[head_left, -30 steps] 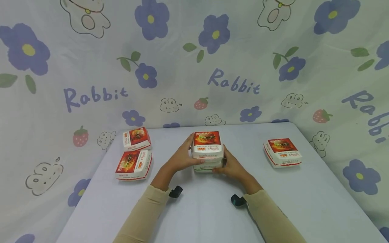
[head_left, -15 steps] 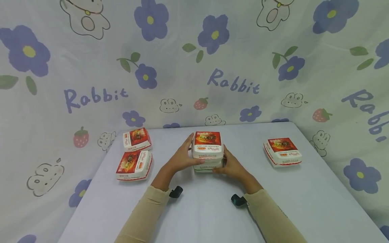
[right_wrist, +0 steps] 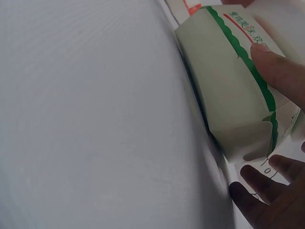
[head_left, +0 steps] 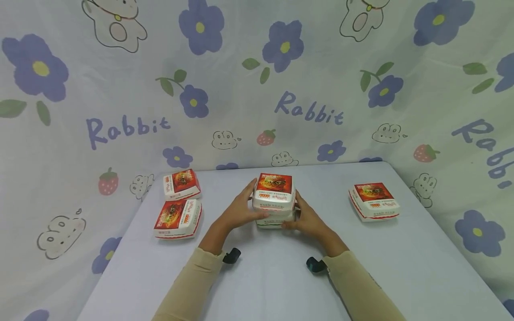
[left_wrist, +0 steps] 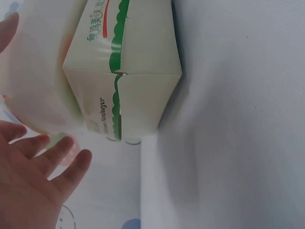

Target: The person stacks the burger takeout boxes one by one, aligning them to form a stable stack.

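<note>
In the head view, a red-and-white burger box (head_left: 274, 192) sits above a green-trimmed burger box (head_left: 275, 220) at the middle of the table. My left hand (head_left: 241, 209) holds the upper box from the left, thumb across its front. In the left wrist view, the thumb of that hand lies at the upper box (left_wrist: 38, 57), with the other fingers spread behind. From the right, my right hand (head_left: 307, 217) holds the lower box, its thumb (right_wrist: 276, 67) on the front beside the green trim in the right wrist view. The lower box (right_wrist: 228, 71) stands on the table.
Two red-and-white burger boxes (head_left: 178, 218) (head_left: 181, 184) lie one behind the other at the left. Another burger box (head_left: 374, 202) stands at the right on the white-covered table (head_left: 265, 276). A flower-printed curtain (head_left: 237, 89) hangs behind the table.
The upper box has turned very slightly over the lower one. Both hands keep nearly the same place, and the boxes at the sides stay put.
</note>
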The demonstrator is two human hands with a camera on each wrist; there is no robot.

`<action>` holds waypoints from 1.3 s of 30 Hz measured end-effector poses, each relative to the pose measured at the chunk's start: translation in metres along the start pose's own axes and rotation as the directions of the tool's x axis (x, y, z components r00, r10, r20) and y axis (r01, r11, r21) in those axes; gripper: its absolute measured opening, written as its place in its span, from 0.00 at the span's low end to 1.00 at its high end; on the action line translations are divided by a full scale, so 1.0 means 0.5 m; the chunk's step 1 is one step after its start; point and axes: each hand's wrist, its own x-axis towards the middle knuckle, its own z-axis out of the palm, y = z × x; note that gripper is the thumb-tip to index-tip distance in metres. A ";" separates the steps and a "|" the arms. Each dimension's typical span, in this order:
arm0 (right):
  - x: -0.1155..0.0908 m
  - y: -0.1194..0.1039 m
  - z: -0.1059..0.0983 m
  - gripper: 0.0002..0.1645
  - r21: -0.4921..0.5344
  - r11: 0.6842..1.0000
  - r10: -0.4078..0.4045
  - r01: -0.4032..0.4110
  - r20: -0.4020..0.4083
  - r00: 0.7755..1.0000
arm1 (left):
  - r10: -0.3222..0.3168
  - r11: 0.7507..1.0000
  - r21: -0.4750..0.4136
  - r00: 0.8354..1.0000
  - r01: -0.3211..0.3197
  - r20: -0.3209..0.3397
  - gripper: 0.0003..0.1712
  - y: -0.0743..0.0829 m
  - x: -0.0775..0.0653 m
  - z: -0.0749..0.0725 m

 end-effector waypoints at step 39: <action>-0.008 -0.032 -0.035 0.77 0.050 0.999 -0.008 0.009 -0.019 1.000 | -0.021 0.998 0.053 0.999 0.020 0.025 0.63 -0.010 -0.041 -0.012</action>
